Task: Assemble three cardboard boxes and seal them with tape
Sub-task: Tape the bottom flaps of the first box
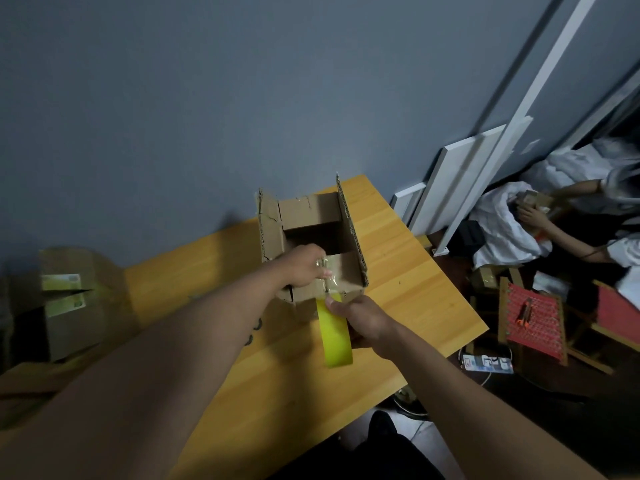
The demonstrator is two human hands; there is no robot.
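Grey-blue wall behind; yellow wooden table [408, 292] running across the middle of the view; on it, near the far edge, an open cardboard box [311, 216] with side flaps standing up and the near flap folded down.

Left hand [304, 268] reaching over the near flap, fingers curled, pinching the free end of a clear tape strip [325, 277] against the cardboard; right hand [363, 318] just below the box's near edge, fingers wrapped round a yellow tape roll [334, 336] — roll standing on edge, its strip running up to the left hand's fingers. Both arms bare, stretched forward over the table.

At far left, blurred: other cardboard boxes [65, 299], one bearing a pale green label; cannot tell whether taped shut.

At right, beyond the table: white boards [460, 174] leaning on the wall; another person's hand [530, 214] among white cloth, holding something small and brown; red woven stool [533, 323] with a small orange tool lying on it; white power strip [488, 363] on the floor near the table's corner — cables trailing from it.
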